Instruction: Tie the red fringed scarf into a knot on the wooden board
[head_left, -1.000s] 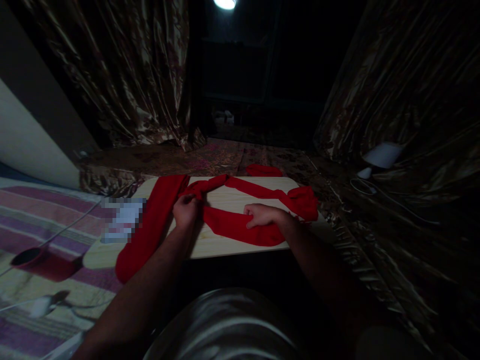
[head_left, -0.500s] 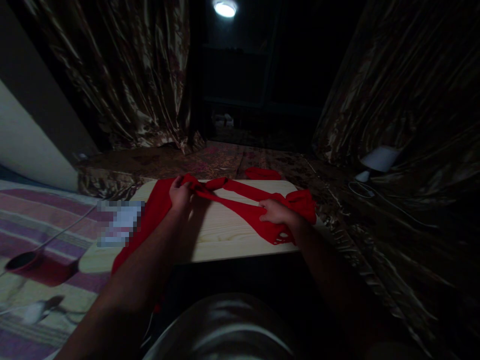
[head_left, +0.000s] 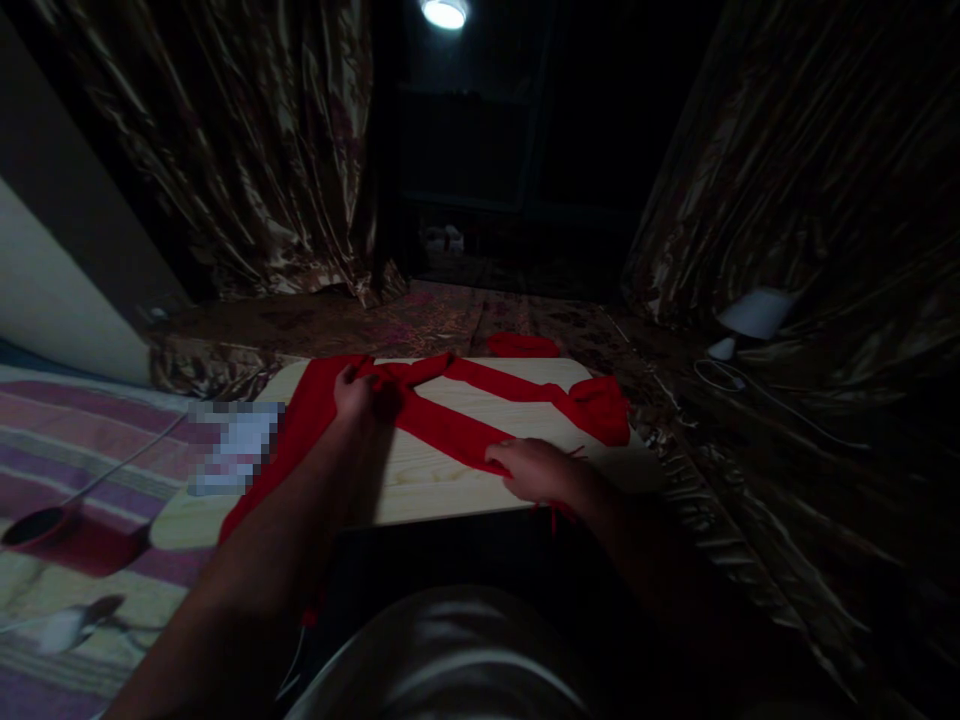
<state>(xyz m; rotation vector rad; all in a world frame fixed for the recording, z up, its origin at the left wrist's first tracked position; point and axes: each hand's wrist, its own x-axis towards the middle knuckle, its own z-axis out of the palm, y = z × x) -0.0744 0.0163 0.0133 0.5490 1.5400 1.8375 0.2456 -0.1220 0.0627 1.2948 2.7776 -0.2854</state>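
Observation:
A long red cloth [head_left: 457, 432] with fringed ends lies in folds across a pale wooden board [head_left: 442, 490]. One stretch runs down the board's left side, and another band crosses the back toward the right edge. My left hand [head_left: 354, 392] is closed on the cloth at the upper left. Near the board's front right, my right hand [head_left: 529, 468] grips the end of the front strip, with red fringe hanging below it. The front strip is flat between my two hands. A separate-looking red piece [head_left: 523, 346] lies just behind the board.
A striped bedspread [head_left: 67, 420] at the left holds a red container [head_left: 90, 545], a white plug-like object [head_left: 64, 628] and cords. A blurred-out sheet [head_left: 240, 450] lies at the board's left. A small white lamp [head_left: 757, 312] stands at the right, and patterned curtains [head_left: 300, 150] hang behind.
My right hand has moved down and slightly left with the front strip, which is now flatter and apart from the back band. My left hand has barely moved.

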